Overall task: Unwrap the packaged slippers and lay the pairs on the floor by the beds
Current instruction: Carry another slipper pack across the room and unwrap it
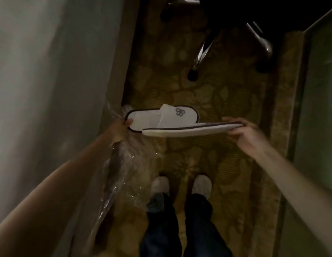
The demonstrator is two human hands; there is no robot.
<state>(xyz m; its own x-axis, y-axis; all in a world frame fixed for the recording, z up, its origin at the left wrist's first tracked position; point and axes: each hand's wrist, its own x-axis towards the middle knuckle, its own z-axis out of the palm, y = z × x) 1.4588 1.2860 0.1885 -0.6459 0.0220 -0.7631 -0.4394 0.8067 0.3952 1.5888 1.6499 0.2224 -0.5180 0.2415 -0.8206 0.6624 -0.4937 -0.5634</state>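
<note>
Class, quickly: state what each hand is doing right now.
Left hand: closed on white logo slipper and clear plastic wrapper.
Right hand: closed on second white slipper.

Open patterned carpet (207, 154) below, between pale bed side (50, 71) and glass panel (319, 89); chair legs (200, 52) ahead.

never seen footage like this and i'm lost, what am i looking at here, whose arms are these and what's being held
There is no machine here. A person wears a camera on the head, looking down, so the arms reaching in are their own. The left hand holds one white slipper by its heel, along with a clear plastic wrapper hanging down. The right hand holds the second slipper, seen edge-on. Below are the person's feet on a patterned carpet. Chair legs stand farther ahead.
</note>
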